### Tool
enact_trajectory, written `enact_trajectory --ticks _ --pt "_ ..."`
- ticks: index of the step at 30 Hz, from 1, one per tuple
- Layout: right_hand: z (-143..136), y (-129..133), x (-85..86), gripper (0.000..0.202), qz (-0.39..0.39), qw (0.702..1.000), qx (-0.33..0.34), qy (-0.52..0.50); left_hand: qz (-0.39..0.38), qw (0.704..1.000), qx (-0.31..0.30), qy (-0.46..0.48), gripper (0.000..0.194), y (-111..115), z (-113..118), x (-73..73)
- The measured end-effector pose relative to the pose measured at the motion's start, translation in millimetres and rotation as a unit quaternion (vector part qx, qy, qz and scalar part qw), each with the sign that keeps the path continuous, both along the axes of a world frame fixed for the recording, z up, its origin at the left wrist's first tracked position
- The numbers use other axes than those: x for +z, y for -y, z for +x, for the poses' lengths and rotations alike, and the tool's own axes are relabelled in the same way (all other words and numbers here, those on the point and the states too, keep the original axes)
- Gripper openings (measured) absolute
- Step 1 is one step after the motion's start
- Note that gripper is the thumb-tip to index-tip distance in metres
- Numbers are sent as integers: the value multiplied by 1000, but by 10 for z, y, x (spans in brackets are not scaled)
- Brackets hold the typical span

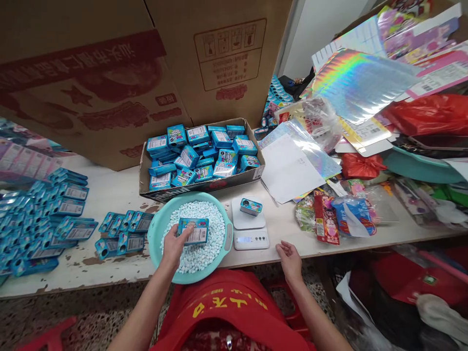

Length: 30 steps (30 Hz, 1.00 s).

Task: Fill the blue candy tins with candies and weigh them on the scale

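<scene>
My left hand [174, 244] grips a blue packet [197, 230] over a turquoise basin [154, 243] filled with small white pellets [197, 258]. My right hand [289, 258] rests at the table's front edge, its fingers loosely curled with nothing visible in them. Between the hands stands a white digital scale [251, 240], its display lit, with one blue box [251, 206] lying on its plate. Behind the basin, an open cardboard tray [204, 191] holds several blue packets [190, 158]. Several blue boxes with round openings [127, 226] stand left of the basin.
Many more blue boxes [69, 207] are stacked at the left. Large cardboard cartons [219, 58] rise behind the tray. White paper [290, 168], shiny film [360, 80], red bags [431, 114] and colourful packets [326, 217] cover the right side. A red apron [234, 309] lies below the table edge.
</scene>
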State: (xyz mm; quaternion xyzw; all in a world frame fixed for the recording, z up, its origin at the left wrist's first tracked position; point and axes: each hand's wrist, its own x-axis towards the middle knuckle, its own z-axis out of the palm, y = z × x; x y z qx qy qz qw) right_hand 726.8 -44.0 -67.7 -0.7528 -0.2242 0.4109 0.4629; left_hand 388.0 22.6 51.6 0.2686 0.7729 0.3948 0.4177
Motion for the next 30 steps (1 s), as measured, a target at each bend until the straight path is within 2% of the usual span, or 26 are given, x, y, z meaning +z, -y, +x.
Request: enact_trajectory --ticks 7,11,15,17,19,21,23,24,26,28,30 --pt "28 -101 164 49 18 999 -15 44 -4 1000 -9 -2 57 -36 -18 21" --pt "-103 -351 350 64 50 995 28 84 4 1000 -29 -10 54 -8 -127 28" --pt "-280 -830 517 86 123 970 135 159 20 992 -111 -63 45 135 -273 151" --pt "-360 -1074 567 79 120 962 199 142 14 983 -159 -96 40 243 -332 243" --pt "-435 -1263 609 66 81 956 260 113 12 968 -217 -122 36 354 -375 329" --pt "-514 -1368 687 62 61 949 279 137 42 942 -288 -169 34 452 -397 405" --pt "-627 -1381 840 60 74 937 286 185 106 895 -357 -244 33 532 -390 487" --pt "-710 -1356 946 59 93 927 301 202 138 865 -389 -285 34 564 -376 536" --pt "-949 -1264 1185 49 160 888 372 220 185 806 -440 -351 38 609 -335 656" --pt "-1280 -1145 1396 37 241 819 484 193 202 766 -469 -391 41 641 -305 792" --pt "-1650 -1026 1531 30 310 735 585 147 199 746 -481 -415 38 684 -316 914"
